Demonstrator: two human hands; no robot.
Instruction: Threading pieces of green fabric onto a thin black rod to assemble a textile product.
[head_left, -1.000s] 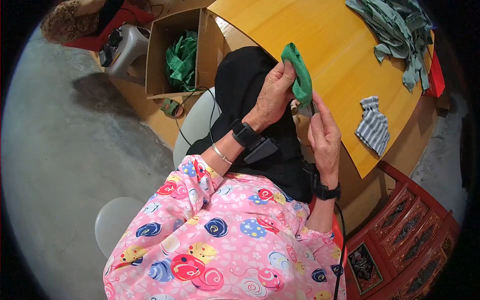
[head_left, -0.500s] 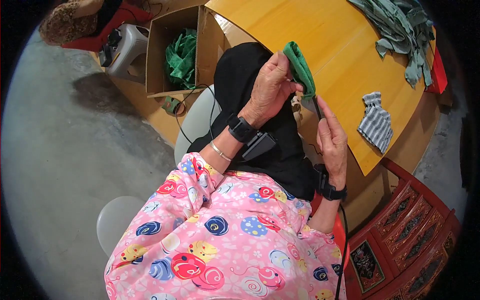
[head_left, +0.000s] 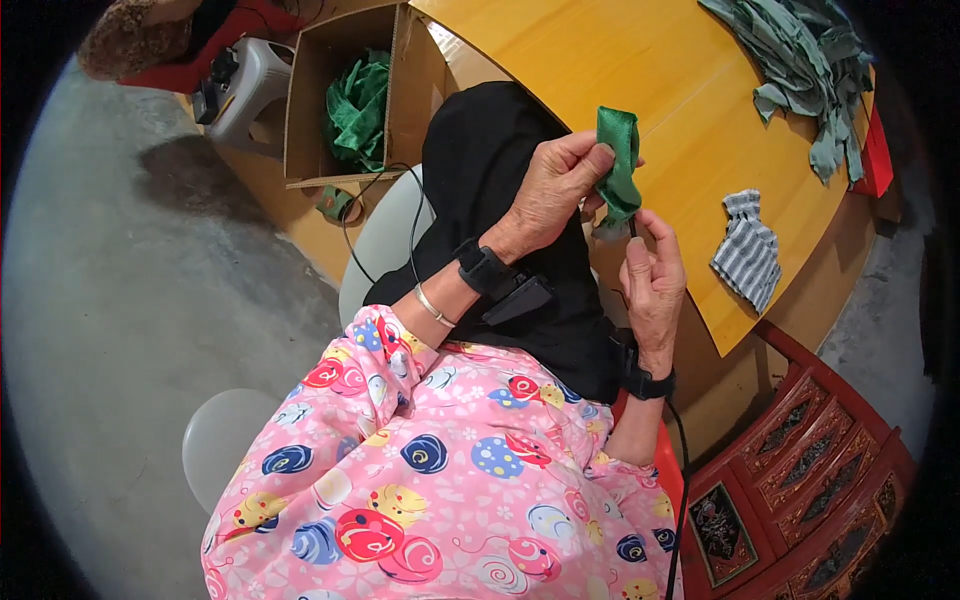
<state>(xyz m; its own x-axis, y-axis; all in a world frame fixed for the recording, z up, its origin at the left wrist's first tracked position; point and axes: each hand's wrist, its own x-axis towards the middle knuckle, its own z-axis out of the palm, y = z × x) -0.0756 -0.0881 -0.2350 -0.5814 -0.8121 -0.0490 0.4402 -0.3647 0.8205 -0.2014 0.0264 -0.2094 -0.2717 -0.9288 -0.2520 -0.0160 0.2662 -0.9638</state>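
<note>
A folded strip of green, slightly shiny cloth (head_left: 619, 165) stands up between the thumb and fingers of my left hand (head_left: 548, 192), beside the table edge. Just below it, my right hand (head_left: 654, 290) pinches a thin dark stick-like tool (head_left: 632, 228), whose upper end meets the cloth's lower end. Whether its tip is inside the cloth cannot be made out. A paler bit of fabric shows at the bottom of the strip. On the table, right of my hands, lies a small grey-and-white striped cloth piece (head_left: 748, 255) with a gathered end.
The yellow wooden table (head_left: 570, 60) carries a heap of grey-green cloth strips (head_left: 800, 90) at the far right. A cardboard box (head_left: 305, 110) with green cloth (head_left: 358, 110) stands far left, beside a grey plastic stool (head_left: 255, 90). A carved red wooden chair (head_left: 790, 470) is near right.
The green cloth has turned so its broad face shows, and sits slightly lower and to the right. My left hand moved right and down with it; my right hand shifted slightly left and down.
</note>
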